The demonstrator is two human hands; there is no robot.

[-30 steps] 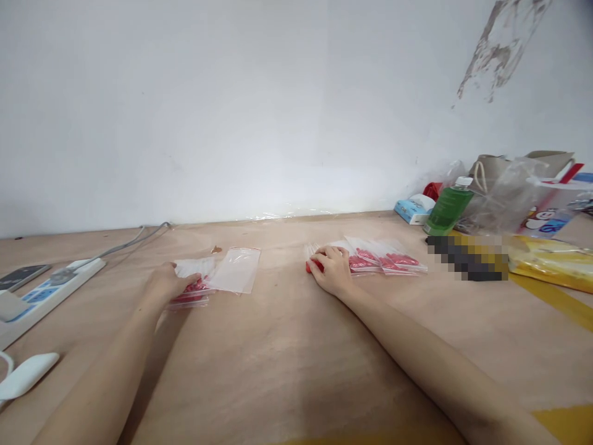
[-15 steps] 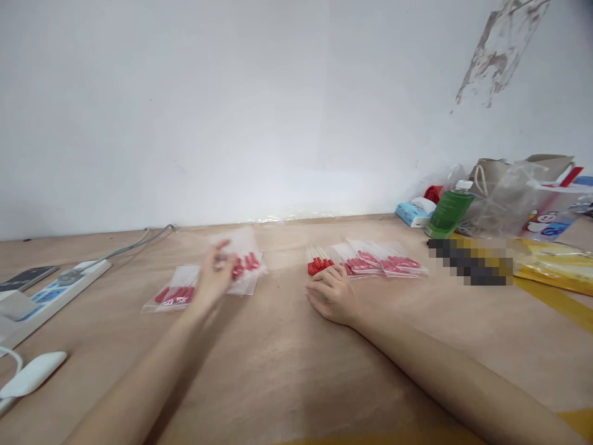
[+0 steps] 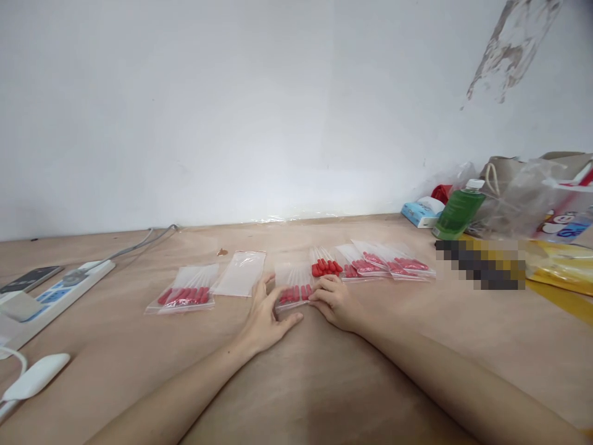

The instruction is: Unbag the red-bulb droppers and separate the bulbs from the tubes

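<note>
Zip-seal bag of red-tipped sticks (image 3: 295, 278) lies flat on the bench (image 3: 278, 395) just below the centre of the frame, between the two hands, its red ends toward the bottom edge. From my end I have the left-hand grip (image 3: 264, 315) on its left side: thumb and fingers spread wide, fingertips against the plastic, thumb below the bag's lower edge. Opposite, the right-hand grip (image 3: 340, 303) has its fingers curled at the bag's lower right corner; I cannot tell whether they pinch the plastic or only rest on it. Just above those fingers I see a loose bunch of sticks (image 3: 327, 267), and farther right a row of overlapping filled bags (image 3: 389, 264). Left of the left-hand grip lies a flat translucent bag (image 3: 241, 273), just beside a pair of filled bags (image 3: 185, 290) at centre left. I also have a green bottle (image 3: 458, 211) at right and a power strip (image 3: 50, 303) at far left.
</note>
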